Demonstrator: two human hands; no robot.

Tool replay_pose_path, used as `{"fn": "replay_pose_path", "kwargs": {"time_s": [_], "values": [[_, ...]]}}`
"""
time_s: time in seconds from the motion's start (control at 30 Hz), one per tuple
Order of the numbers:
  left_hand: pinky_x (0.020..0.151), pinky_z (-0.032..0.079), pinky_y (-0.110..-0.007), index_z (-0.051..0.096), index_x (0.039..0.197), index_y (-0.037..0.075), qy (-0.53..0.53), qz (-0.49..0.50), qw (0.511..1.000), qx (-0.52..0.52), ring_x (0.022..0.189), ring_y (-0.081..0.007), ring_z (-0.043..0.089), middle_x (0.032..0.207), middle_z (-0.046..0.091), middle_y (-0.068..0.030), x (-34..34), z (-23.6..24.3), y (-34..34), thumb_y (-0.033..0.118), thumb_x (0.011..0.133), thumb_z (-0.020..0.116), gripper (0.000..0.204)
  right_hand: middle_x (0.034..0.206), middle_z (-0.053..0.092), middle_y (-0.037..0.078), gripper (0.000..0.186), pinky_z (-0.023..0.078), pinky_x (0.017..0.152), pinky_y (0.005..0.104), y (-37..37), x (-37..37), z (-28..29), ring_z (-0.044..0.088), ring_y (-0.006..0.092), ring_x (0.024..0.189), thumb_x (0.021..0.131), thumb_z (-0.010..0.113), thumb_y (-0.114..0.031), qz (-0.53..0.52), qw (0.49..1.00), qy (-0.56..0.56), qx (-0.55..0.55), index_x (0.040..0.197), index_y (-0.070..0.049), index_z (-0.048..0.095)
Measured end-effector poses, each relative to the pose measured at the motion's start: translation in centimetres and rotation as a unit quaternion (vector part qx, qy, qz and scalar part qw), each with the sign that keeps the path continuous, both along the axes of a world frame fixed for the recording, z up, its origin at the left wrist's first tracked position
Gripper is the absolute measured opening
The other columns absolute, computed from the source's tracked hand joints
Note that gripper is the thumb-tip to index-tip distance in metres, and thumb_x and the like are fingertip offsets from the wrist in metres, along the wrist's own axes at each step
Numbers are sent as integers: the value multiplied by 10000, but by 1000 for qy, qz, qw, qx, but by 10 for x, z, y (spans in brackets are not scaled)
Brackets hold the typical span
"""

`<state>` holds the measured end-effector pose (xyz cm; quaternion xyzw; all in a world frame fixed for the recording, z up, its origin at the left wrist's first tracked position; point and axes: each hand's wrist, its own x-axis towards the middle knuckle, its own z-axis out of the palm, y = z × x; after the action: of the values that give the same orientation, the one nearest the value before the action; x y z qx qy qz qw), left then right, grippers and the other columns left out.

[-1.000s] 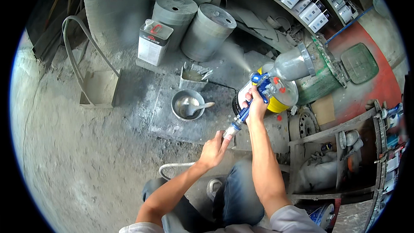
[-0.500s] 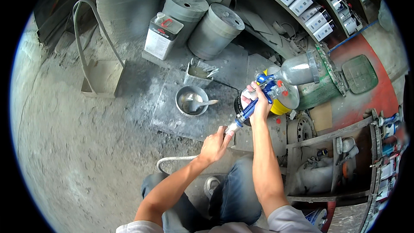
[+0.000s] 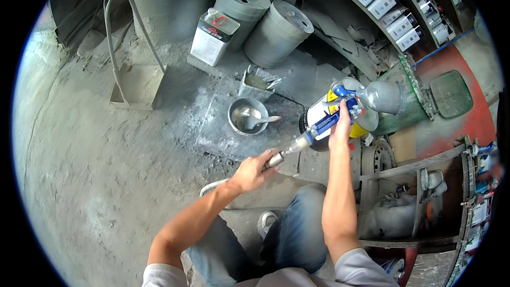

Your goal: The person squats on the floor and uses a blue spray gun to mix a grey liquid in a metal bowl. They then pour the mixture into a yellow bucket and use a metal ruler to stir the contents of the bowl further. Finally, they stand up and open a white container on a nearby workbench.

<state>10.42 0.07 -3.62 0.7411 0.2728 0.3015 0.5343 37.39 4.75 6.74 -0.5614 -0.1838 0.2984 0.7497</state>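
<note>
Spray gun (image 3: 325, 123), blue with cloudy cup (image 3: 383, 98)

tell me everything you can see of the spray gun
The spray gun has a glossy blue body and handle with silvery fittings, and a translucent, greyish, plastic-looking cup lying sideways toward the right. Its handle slants down and left to a pale, clear-looking section. The right hand grips it, holding it above the floor, in front of a white-and-yellow container in this view. The left hand holds a metal-looking coupling at its lower end; whether they are joined is unclear.
</note>
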Motion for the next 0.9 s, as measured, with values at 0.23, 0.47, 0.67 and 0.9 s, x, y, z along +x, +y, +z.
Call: {"fn": "replay_pose_path", "kwargs": {"time_s": [0.23, 0.47, 0.67, 0.9], "values": [[797, 538, -346, 640, 1241, 44, -14, 94, 992, -88, 863, -201, 694, 986, 723, -133, -15, 50, -24, 355, 835, 799, 536, 555, 314, -67, 428, 311, 500, 242, -8, -16, -1, 320, 72, 476, 994, 552, -216, 162, 907, 331, 205, 612, -174, 363], [501, 367, -226, 720, 1108, -2, -106, 170, 950, -239, 568, -26, 463, 646, 540, 55, -37, 44, -27, 339, 944, 691, 379, 555, 301, -73, 381, 291, 506, 232, -1, -74, 29, 292, 63, 479, 948, 544, -105, 201, 911, 267, 244, 621, -169, 360], [599, 457, -256, 702, 1139, -1, -26, 164, 982, -94, 685, -57, 558, 730, 629, 5, -70, 29, -29, 317, 972, 639, 365, 559, 282, -75, 384, 275, 500, 249, -4, -98, 45, 276, 70, 480, 925, 570, -114, 207, 936, 198, 204, 622, -181, 344], [706, 531, -408, 697, 1043, 74, 215, 439, 869, -79, 788, -353, 691, 850, 712, -182, -221, -143, -25, 444, 966, 597, 391, 571, 401, -64, 218, 309, 425, 246, -44, -71, -21, 348, 47, 443, 890, 670, -90, 235, 968, -37, -75, 729, -120, 526]]}}
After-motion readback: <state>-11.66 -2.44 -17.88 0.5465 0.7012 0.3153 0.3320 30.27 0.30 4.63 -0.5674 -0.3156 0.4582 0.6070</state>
